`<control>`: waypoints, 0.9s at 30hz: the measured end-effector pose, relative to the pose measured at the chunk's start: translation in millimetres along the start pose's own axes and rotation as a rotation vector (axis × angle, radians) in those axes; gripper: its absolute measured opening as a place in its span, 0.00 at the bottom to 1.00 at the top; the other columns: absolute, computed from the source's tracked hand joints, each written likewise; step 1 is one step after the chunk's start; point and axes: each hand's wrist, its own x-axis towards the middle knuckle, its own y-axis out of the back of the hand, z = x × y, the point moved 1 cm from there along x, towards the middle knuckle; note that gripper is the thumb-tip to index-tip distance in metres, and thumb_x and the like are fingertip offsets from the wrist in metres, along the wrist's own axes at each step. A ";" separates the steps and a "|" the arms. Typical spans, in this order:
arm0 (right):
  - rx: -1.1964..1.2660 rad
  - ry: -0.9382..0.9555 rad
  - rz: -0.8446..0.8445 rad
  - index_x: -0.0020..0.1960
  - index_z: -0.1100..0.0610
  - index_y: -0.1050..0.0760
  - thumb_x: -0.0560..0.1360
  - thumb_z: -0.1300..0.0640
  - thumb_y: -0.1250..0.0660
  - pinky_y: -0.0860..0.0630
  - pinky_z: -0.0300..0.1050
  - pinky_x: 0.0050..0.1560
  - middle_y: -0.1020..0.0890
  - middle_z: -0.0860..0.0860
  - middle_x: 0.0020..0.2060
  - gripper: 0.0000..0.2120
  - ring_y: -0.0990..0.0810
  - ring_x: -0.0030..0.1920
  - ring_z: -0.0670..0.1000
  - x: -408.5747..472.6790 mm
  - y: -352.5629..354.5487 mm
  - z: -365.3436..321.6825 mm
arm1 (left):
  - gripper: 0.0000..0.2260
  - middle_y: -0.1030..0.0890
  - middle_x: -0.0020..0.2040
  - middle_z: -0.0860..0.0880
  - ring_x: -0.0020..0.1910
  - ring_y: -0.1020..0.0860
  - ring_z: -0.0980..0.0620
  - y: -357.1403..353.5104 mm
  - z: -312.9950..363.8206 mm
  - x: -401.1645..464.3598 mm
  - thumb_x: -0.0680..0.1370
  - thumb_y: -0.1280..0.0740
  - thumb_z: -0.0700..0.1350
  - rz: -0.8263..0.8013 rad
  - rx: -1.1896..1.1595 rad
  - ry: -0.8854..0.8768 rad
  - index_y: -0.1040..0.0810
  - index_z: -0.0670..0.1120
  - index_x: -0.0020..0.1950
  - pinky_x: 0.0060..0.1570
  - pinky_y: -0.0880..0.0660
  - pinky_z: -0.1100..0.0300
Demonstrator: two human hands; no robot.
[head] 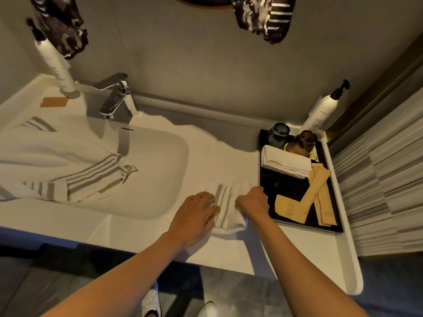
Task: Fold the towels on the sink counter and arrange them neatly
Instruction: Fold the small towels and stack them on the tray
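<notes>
White counter [128,227] with sunken basin [158,170], grey wall behind, faucet [119,97] at back, black tray [295,186] at right. Small folded towel [225,202] between basin and tray; large striped towel [75,165] draped over basin's left. Left hand [194,216] flat on small towel, fingers spread; right hand [254,201] fisted on its right edge.

left hand [194,213] flat; right hand [254,201] fisted

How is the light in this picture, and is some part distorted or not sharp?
Head view: warm, dim light; the faucet throws a hard shadow into the sink; wide-angle bending curves the counter edge; the striped towel under both hands looks soft, its weave unreadable.
</notes>
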 end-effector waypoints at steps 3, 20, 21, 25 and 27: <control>-0.020 0.069 0.071 0.66 0.64 0.35 0.73 0.60 0.32 0.22 0.53 0.51 0.23 0.61 0.59 0.25 0.22 0.57 0.63 -6.1 2.5 -4.3 | 0.16 0.27 0.59 0.50 0.50 0.26 0.50 0.6 -2.4 -0.3 0.83 0.44 0.53 -0.076 -0.150 0.109 0.23 0.54 0.65 0.47 0.26 0.54; -0.174 0.608 0.221 0.59 0.54 0.25 0.78 0.52 0.38 0.25 0.47 0.44 0.22 0.51 0.52 0.12 0.22 0.52 0.53 -12.2 -34.3 14.5 | 0.13 0.15 0.33 0.43 0.37 0.17 0.45 11.8 -13.1 31.3 0.75 0.34 0.48 -0.146 -0.711 0.898 0.23 0.44 0.32 0.46 0.19 0.49; -0.280 0.593 0.156 0.62 0.54 0.28 0.79 0.48 0.39 0.25 0.47 0.45 0.24 0.52 0.54 0.15 0.23 0.53 0.54 -14.0 -42.3 18.7 | 0.14 0.15 0.34 0.44 0.37 0.17 0.45 10.5 -12.9 32.4 0.76 0.34 0.48 -0.150 -0.693 0.891 0.23 0.44 0.32 0.46 0.19 0.49; -0.299 0.416 0.100 0.71 0.53 0.40 0.81 0.44 0.44 0.22 0.52 0.51 0.28 0.54 0.61 0.22 0.24 0.56 0.55 -26.2 -71.4 25.3 | 0.14 0.15 0.37 0.44 0.37 0.16 0.45 5.4 -15.1 36.1 0.76 0.32 0.51 -0.149 -0.671 0.926 0.20 0.41 0.37 0.44 0.19 0.51; -0.186 0.296 0.092 0.75 0.56 0.47 0.80 0.45 0.42 0.25 0.52 0.56 0.31 0.56 0.66 0.29 0.25 0.61 0.57 -31.8 -75.5 20.7 | 0.16 0.15 0.40 0.43 0.39 0.17 0.44 4.1 -18.0 38.0 0.76 0.32 0.53 -0.172 -0.630 0.948 0.20 0.40 0.40 0.39 0.22 0.56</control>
